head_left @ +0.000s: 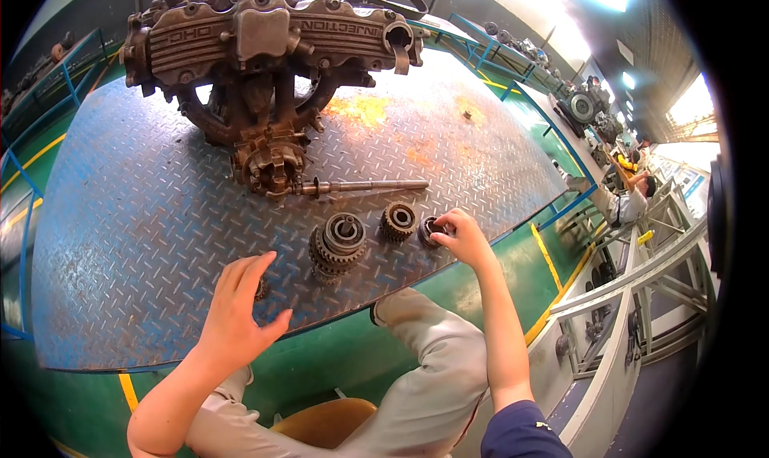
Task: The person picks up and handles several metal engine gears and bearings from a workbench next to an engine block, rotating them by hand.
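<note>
At the table's near right edge, my right hand has its thumb and fingers closed on a small dark metal ring. Part of the ring is hidden by the fingers. My left hand is open, thumb apart from the fingers, over the near edge. Behind its fingers shows a sliver of a small toothed gear, mostly covered. Between the hands stands a stack of gears with a bearing-like ring on top. A shorter toothed gear sits between that stack and the ring.
A blue-grey tread-plate table carries the parts. Beyond the gears lies a long metal shaft, its left end against a large rusty engine assembly. A yellow stool is below me. Metal frames and a seated person are at right.
</note>
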